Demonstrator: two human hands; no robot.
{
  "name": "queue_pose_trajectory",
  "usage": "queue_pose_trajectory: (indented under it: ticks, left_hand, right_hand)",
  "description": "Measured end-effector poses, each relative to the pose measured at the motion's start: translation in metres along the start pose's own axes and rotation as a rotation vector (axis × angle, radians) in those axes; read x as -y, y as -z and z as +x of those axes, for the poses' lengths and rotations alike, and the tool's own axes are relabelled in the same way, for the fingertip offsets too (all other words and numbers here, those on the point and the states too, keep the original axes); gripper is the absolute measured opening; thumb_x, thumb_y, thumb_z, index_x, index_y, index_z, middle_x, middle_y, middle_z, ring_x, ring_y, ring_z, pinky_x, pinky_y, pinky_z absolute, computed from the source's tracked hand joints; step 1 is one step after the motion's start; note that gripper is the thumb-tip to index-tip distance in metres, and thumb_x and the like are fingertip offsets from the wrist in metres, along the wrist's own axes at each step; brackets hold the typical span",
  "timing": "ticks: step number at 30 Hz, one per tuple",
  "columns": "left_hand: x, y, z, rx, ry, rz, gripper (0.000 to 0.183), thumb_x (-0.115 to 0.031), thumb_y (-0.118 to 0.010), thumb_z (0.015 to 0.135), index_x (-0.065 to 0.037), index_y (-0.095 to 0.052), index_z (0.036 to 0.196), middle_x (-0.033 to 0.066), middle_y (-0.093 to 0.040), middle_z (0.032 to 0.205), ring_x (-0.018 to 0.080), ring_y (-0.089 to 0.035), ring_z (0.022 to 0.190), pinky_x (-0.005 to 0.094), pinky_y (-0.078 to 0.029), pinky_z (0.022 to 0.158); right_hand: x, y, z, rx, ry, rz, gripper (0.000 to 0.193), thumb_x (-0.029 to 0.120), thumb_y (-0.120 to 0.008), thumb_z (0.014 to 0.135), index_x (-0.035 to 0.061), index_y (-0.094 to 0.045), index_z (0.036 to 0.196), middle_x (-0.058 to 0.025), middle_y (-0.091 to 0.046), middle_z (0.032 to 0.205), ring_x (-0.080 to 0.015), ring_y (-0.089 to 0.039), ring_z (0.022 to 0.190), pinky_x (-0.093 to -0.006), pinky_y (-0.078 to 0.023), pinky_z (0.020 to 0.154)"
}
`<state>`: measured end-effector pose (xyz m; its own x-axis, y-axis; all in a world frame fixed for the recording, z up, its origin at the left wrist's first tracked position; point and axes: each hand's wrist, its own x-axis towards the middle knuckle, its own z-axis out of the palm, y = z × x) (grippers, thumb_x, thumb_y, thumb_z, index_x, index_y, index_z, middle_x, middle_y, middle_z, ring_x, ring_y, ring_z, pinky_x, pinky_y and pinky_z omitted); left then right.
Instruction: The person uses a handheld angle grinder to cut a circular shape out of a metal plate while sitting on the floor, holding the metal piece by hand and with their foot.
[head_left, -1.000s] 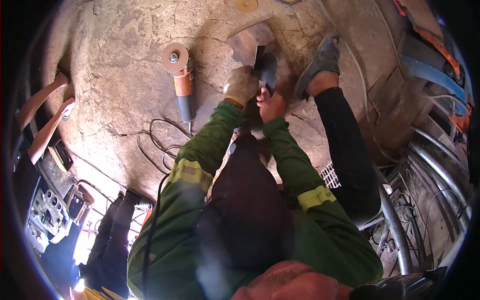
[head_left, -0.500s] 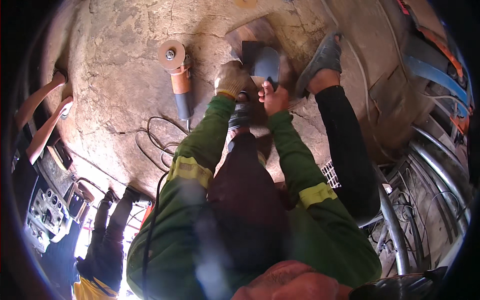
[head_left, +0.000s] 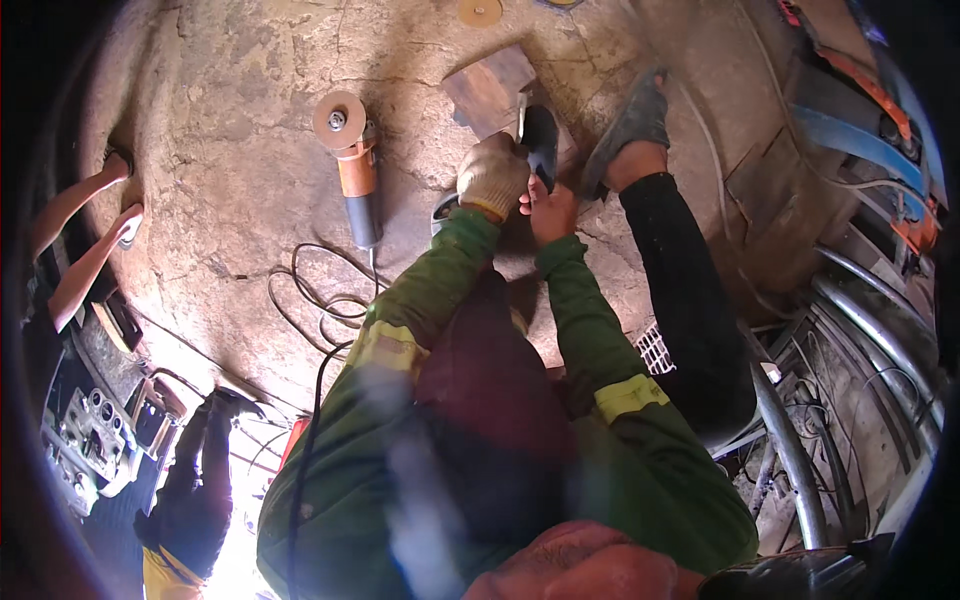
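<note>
My left hand [head_left: 493,175], in a pale knitted work glove, is closed around a thin plate [head_left: 521,117] seen nearly edge-on. My bare right hand [head_left: 550,210] grips the lower end of a dark flat piece with a rounded top [head_left: 541,140]; its exact kind is unclear. The two pieces are side by side, and I cannot tell whether they touch. Beyond my hands, a brown block-like slab [head_left: 490,88] lies on the ground. To the left rests an angle grinder [head_left: 358,178] with a tan disc [head_left: 339,121], out of both hands.
The grinder's black cord [head_left: 318,290] loops across the cracked floor [head_left: 230,180]. My right foot [head_left: 635,125] stands beside the work. Another tan disc [head_left: 480,11] lies at the far edge. Metal pipes [head_left: 795,450] fill the right side. Another person's hands [head_left: 125,220] show at left.
The dark plate by my left hand has turned from face-on to nearly edge-on. The rounded piece in my right hand has also turned and looks narrower. My left hand has shifted right.
</note>
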<state>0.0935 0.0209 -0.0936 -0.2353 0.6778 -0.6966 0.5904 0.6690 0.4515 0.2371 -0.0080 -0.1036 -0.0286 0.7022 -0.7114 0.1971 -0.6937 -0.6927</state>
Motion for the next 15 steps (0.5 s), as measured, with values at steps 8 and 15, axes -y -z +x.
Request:
queue_pose_trajectory:
  ticks: [8,15]
  left_hand:
    - [0.049,0.008,0.008,-0.059,-0.074,-0.437,0.034,-0.031,-0.062,0.087,0.002,-0.071,0.093,0.0250,-0.070,0.090,0.0401,-0.070,0.089,0.0446,-0.055,0.077]
    - [-0.001,0.020,-0.007,0.095,-0.237,0.206,0.030,-0.029,-0.062,0.087,-0.003,-0.073,0.096,0.0212,-0.073,0.096,0.0338,-0.073,0.091,0.0437,-0.058,0.079]
  right_hand:
    - [0.011,0.013,-0.020,0.119,-0.164,0.222,0.024,0.028,-0.065,0.099,0.0048,-0.067,0.101,-0.0035,-0.065,0.078,-0.0136,-0.064,0.067,-0.0228,-0.043,0.051]
    - [-0.012,-0.003,-0.010,0.015,0.078,0.066,0.030,0.022,-0.063,0.101,-0.0074,-0.063,0.099,-0.0072,-0.061,0.072,-0.0147,-0.062,0.064,-0.0297,-0.054,0.054]
